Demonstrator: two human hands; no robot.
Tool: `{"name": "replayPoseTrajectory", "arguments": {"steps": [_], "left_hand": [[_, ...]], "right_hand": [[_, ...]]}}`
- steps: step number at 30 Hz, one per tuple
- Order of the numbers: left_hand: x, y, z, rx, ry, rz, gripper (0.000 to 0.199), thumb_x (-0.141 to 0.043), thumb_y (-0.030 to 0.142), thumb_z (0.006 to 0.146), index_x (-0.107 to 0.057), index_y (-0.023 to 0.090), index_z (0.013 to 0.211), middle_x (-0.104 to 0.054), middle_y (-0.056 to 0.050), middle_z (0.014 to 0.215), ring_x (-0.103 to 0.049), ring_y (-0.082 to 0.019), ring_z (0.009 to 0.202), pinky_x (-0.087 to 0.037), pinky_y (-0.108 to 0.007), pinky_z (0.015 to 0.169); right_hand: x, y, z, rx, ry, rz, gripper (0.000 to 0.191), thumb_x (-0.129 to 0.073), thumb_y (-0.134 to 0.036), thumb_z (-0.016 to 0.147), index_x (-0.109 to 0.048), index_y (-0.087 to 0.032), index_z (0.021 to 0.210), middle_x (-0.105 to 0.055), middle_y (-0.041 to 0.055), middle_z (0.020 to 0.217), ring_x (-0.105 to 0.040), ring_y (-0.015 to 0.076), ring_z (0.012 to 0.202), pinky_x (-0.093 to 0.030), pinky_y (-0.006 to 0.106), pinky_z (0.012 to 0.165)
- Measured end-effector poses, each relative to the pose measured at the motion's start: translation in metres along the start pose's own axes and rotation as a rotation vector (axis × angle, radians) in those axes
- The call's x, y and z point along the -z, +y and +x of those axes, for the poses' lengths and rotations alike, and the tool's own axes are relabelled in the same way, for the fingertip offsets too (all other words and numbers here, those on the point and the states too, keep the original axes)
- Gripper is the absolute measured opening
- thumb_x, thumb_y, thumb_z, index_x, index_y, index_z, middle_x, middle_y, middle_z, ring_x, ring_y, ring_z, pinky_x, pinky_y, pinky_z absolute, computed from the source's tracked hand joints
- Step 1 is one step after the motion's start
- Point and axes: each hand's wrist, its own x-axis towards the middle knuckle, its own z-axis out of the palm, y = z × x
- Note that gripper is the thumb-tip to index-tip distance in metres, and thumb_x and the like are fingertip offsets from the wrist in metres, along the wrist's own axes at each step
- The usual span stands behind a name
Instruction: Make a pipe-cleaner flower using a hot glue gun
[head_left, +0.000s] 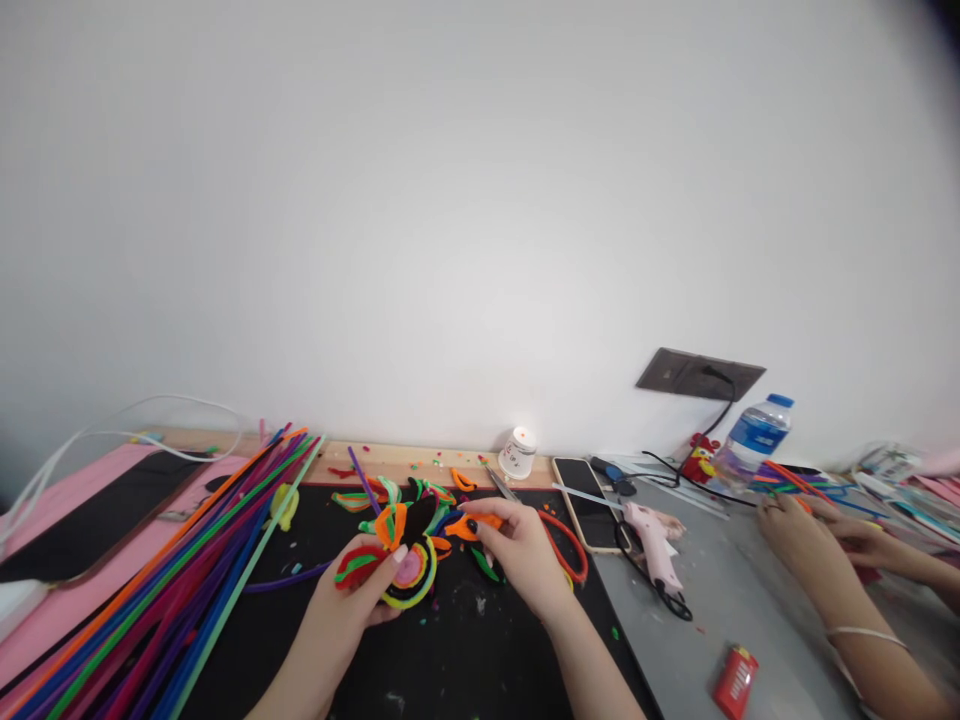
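Both hands (352,600) (526,552) on pipe-cleaner craft (409,568)

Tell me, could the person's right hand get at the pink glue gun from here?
Probably yes: the pink glue gun lies off to the right, with just a flat phone and red-orange loop seemingly between. The right hand appears to be pinching an orange piece, though, so it might need freeing.
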Motion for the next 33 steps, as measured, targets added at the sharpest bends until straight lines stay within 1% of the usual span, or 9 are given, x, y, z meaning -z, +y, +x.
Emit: {"name": "replayPoseTrajectory", "arguments": {"steps": [4,7,10,13,16,20,25,29,33], "left_hand": [[0.002,-0.004,0.003,0.004,-0.035,0.027,0.032,-0.072,0.040,0.060,-0.051,0.023,0.077,-0.064,0.001,0.069,-0.065,-0.021,0.069,-0.054,-0.029,0.056],[0.004,-0.007,0.006,-0.002,-0.080,0.054,0.031,-0.071,0.041,0.061,-0.049,0.023,0.075,-0.064,0.002,0.068,-0.064,-0.021,0.070,-0.053,-0.028,0.057],[0.004,-0.008,0.006,-0.021,-0.109,0.069,0.031,-0.071,0.042,0.061,-0.049,0.023,0.071,-0.061,0.004,0.064,-0.063,-0.020,0.068,-0.052,-0.026,0.056],[0.002,-0.008,0.004,-0.040,-0.077,0.082,0.032,-0.071,0.044,0.059,-0.049,0.023,0.069,-0.059,0.006,0.060,-0.062,-0.019,0.064,-0.051,-0.025,0.053],[0.000,-0.008,0.001,-0.033,-0.059,0.100,0.033,-0.071,0.044,0.058,-0.049,0.024,0.070,-0.060,0.006,0.060,-0.062,-0.019,0.065,-0.051,-0.025,0.053],[0.001,-0.010,0.003,-0.025,-0.097,0.089,0.032,-0.071,0.045,0.060,-0.049,0.024,0.070,-0.062,0.005,0.062,-0.062,-0.019,0.066,-0.052,-0.026,0.054],[0.006,-0.019,0.010,-0.050,-0.160,0.072,0.030,-0.070,0.044,0.063,-0.050,0.024,0.071,-0.062,0.005,0.062,-0.062,-0.019,0.066,-0.053,-0.027,0.056],[0.008,-0.021,0.011,-0.044,-0.170,0.047,0.030,-0.071,0.043,0.063,-0.049,0.024,0.072,-0.062,0.005,0.063,-0.062,-0.019,0.068,-0.053,-0.028,0.057],[0.006,-0.017,0.007,-0.034,-0.164,0.069,0.028,-0.071,0.042,0.063,-0.050,0.024,0.069,-0.063,0.005,0.063,-0.063,-0.019,0.068,-0.053,-0.027,0.058]], "right_hand": [[-0.007,-0.002,0.000,-0.082,-0.013,0.266,0.015,-0.057,-0.011,0.067,-0.064,-0.017,0.080,-0.064,-0.0017,0.069,-0.049,0.0068,0.043,-0.040,0.018,0.042],[-0.013,-0.001,-0.001,-0.113,-0.035,0.342,0.011,-0.060,-0.012,0.064,-0.058,-0.016,0.074,-0.062,-0.0031,0.062,-0.051,0.0080,0.042,-0.044,0.020,0.044],[-0.019,-0.001,-0.003,-0.141,-0.012,0.307,0.009,-0.061,-0.012,0.064,-0.055,-0.017,0.069,-0.060,-0.0041,0.056,-0.050,0.0082,0.040,-0.043,0.020,0.041],[-0.020,-0.004,-0.005,-0.167,0.007,0.271,0.010,-0.060,-0.013,0.063,-0.051,-0.017,0.065,-0.058,-0.0050,0.052,-0.049,0.0082,0.038,-0.041,0.019,0.039],[-0.020,-0.009,-0.006,-0.182,-0.008,0.285,0.011,-0.060,-0.013,0.063,-0.050,-0.017,0.063,-0.057,-0.0050,0.052,-0.049,0.0081,0.038,-0.041,0.019,0.038],[-0.020,-0.010,-0.006,-0.185,-0.015,0.279,0.011,-0.060,-0.013,0.063,-0.050,-0.018,0.062,-0.058,-0.0045,0.054,-0.049,0.0081,0.039,-0.041,0.019,0.039],[-0.020,-0.008,-0.006,-0.190,0.001,0.224,0.011,-0.060,-0.013,0.062,-0.050,-0.018,0.062,-0.056,-0.0050,0.051,-0.050,0.0085,0.039,-0.038,0.018,0.038],[-0.021,-0.011,-0.007,-0.192,-0.006,0.220,0.010,-0.059,-0.013,0.062,-0.050,-0.017,0.061,-0.057,-0.0049,0.051,-0.050,0.0083,0.038,-0.039,0.018,0.038],[-0.021,-0.012,-0.007,-0.203,0.006,0.211,0.011,-0.059,-0.014,0.062,-0.048,-0.018,0.060,-0.057,-0.0049,0.052,-0.049,0.0077,0.037,-0.039,0.018,0.038]]}}
